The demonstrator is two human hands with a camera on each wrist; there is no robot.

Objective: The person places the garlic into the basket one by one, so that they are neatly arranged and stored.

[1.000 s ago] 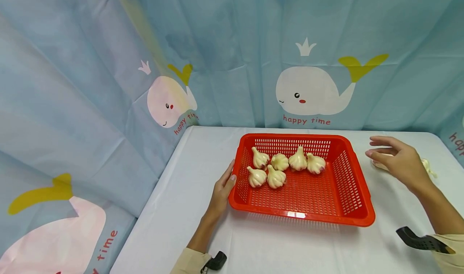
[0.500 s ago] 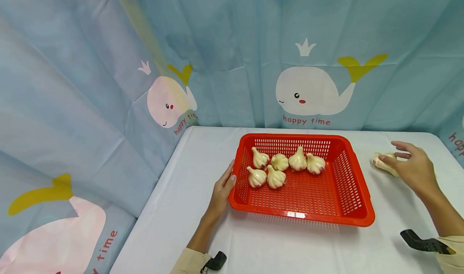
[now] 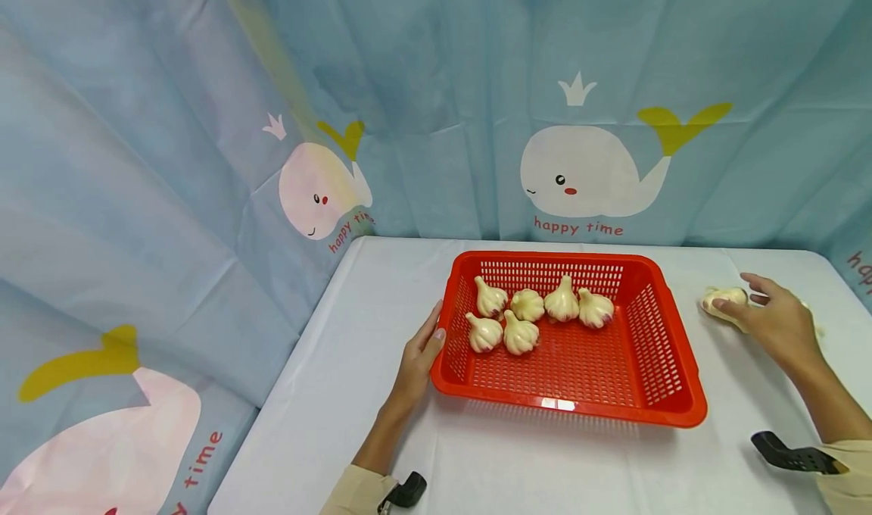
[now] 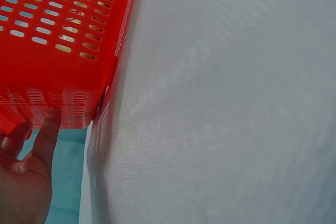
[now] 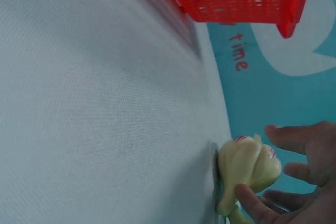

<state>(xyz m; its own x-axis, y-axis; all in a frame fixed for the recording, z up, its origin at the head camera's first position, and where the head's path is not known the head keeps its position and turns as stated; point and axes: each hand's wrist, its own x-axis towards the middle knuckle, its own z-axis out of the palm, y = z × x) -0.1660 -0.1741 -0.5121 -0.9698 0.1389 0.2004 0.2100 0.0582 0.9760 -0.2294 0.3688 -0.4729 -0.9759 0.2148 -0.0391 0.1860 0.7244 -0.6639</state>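
Flat against the left end of a red plastic basket (image 3: 613,410), my left hand (image 3: 412,367) has its thumb at the rim in the head view. Its straight fingertips touch the outer wall in the left wrist view. At the right, my right hand (image 3: 780,322) reaches over a garlic bulb (image 3: 724,298) lying on the table. The right wrist view has the fingers (image 5: 289,137) spread beside this bulb and the thumb right at its stem. Part of a second garlic bulb (image 3: 814,326) shows behind the right hand, mostly hidden. Several garlic bulbs (image 3: 521,333) sit inside the basket, toward its left and back.
A white cloth (image 3: 327,409) covers the table. Behind and to the left hangs a blue curtain (image 3: 436,106) printed with whales. Black wrist straps (image 3: 793,454) sit over the beige sleeves. The basket's right wall stands between its bulbs and the right hand.
My right hand has moved right and slightly toward me, lowering to the loose bulb, which shows more now. The left hand and basket have stayed put.
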